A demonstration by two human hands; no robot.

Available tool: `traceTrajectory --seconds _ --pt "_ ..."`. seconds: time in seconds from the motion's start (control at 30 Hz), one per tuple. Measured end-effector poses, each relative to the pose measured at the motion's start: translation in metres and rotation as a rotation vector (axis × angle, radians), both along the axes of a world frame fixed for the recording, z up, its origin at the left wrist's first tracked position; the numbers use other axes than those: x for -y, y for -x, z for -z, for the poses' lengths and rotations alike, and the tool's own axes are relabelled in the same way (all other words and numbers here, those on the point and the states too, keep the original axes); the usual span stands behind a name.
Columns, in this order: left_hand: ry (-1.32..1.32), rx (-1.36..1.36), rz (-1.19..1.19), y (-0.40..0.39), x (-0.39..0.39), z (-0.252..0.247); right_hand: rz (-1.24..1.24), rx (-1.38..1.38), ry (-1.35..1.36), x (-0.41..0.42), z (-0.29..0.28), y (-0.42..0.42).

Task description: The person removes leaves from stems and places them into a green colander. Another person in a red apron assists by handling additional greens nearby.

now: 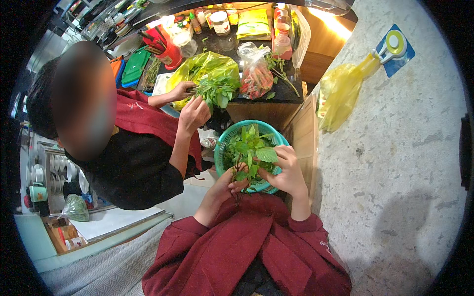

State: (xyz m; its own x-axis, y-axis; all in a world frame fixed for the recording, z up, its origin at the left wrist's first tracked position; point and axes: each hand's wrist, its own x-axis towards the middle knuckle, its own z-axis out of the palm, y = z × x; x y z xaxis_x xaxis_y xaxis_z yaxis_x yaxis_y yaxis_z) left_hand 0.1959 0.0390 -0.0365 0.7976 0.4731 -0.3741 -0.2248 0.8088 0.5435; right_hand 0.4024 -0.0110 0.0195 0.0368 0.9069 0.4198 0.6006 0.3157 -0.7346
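Observation:
My left hand (226, 183) holds a bunch of basil-like herb sprigs (249, 142) by their dark stems, which point down towards my lap. My right hand (290, 172) is at the right side of the same bunch, thumb and fingers around its leaves; a broad leaf partly hides the fingertips. Directly below both hands is a turquoise plastic colander basket (217, 157) with loose green leaves (232, 148) inside. The basket stands close in front of my maroon apron (237, 240).
At left, a co-worker (137, 174) holds herbs (216, 90) over a yellow plastic bag (222, 64). A bag of red chillies (257, 79), loose stems (287, 76) and a red utensil holder (168, 53) stand on the black counter (222, 46). A grey wall (389, 148) bounds my right.

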Motion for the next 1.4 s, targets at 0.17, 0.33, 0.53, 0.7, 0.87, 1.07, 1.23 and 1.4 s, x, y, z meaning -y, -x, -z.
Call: traceTrajectory --seconds 0.17,0.33,0.53,0.7,0.87,1.07,1.23,1.4 --pt "0.001 -0.036 0.016 -0.002 0.002 -0.009 0.102 0.12 -0.123 0.001 0.002 0.006" --pt "-0.034 -0.107 -0.011 -0.014 0.01 -0.019 0.397 0.252 -0.138 0.002 0.004 0.017" --pt "0.185 0.208 0.04 -0.008 0.005 -0.007 0.752 0.306 -0.16 0.003 0.02 -0.006" --pt "0.2 0.079 -0.044 -0.009 0.008 0.006 0.521 -0.063 0.405 0.014 0.023 -0.019" --pt "0.165 0.074 -0.117 -0.002 0.012 0.03 0.291 -0.133 0.286 0.008 0.043 0.002" --pt "0.053 -0.002 -0.098 -0.008 0.014 0.021 0.078 -0.101 0.143 0.002 0.023 0.014" --pt "0.005 -0.043 -0.108 -0.011 0.016 0.009 0.202 -0.241 0.197 -0.001 0.021 0.03" --pt "0.042 0.032 -0.048 -0.005 0.017 0.017 0.259 0.067 -0.043 -0.003 0.024 0.023"
